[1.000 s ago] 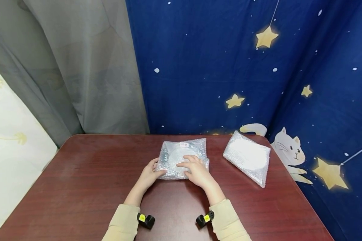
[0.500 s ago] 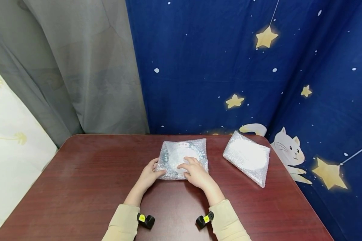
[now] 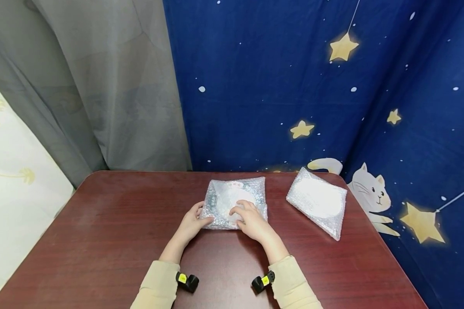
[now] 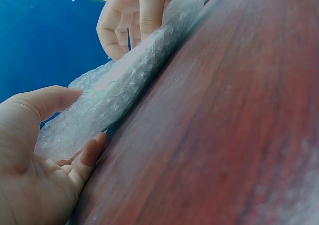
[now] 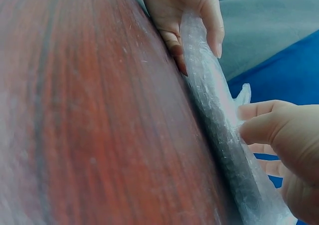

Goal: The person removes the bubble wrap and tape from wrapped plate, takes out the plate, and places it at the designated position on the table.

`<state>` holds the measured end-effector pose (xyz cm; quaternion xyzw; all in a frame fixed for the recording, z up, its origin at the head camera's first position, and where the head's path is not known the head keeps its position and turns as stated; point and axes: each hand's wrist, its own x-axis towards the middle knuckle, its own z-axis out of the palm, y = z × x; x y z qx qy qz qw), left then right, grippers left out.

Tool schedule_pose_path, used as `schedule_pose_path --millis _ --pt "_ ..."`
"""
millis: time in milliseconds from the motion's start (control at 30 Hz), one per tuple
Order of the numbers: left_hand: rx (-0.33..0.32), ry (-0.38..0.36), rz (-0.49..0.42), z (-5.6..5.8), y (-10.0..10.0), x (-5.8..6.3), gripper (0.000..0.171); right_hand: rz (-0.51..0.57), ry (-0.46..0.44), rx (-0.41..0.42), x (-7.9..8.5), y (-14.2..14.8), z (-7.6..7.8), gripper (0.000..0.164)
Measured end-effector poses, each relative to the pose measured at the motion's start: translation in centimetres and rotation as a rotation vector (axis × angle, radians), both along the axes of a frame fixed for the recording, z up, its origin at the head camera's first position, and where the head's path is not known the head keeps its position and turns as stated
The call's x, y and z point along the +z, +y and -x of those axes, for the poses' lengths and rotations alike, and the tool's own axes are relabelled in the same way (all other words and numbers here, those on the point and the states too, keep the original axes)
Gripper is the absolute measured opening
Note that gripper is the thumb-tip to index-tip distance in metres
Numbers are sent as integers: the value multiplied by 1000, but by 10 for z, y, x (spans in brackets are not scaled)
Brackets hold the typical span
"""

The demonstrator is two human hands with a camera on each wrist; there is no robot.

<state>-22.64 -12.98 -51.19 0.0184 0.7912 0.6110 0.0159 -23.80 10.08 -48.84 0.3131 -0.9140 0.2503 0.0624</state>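
A flat bubble-wrapped package (image 3: 220,193) lies on the table, a pale round shape and some dark print showing through its clear wrap. My left hand (image 3: 190,224) grips its near left corner, thumb on top and fingers tucked at the lower edge, as the left wrist view (image 4: 45,170) also shows. Over the package's right half, my right hand (image 3: 252,221) has its fingers spread and bent with the tips at the wrap. In the right wrist view, the right thumb and index fingertips (image 5: 247,112) meet the upper face of the bubble wrap (image 5: 212,93), close to a raised flap.
A second bubble-wrapped package (image 3: 319,199) lies at the far right, close to the edge of the dark red wooden table (image 3: 120,240). Behind stand a grey curtain (image 3: 131,107) and a blue star-patterned curtain (image 3: 255,86). Each wrist wears a small black camera.
The right index finger has drawn slightly back toward the thumb across the wrap. My left hand and both packages have stayed where they were.
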Motion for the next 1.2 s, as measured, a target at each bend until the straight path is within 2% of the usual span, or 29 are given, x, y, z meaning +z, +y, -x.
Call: schedule_pose_path --millis 367,600,800,1033,1200 --pt "0 -1 -28 0 0 2 70 105 -17 -22 -1 2 2 40" --pt "-7 -4 -46 0 0 2 70 135 -8 -43 1 4 0 58" --pt "-2 -8 -33 0 0 2 71 138 -42 -107 6 9 -2 72" --pt "-9 2 -34 0 -2 2 78 152 3 -154 10 17 -1 68" --pt "-21 18 -24 0 -2 2 74 167 10 -184 12 22 1 63"
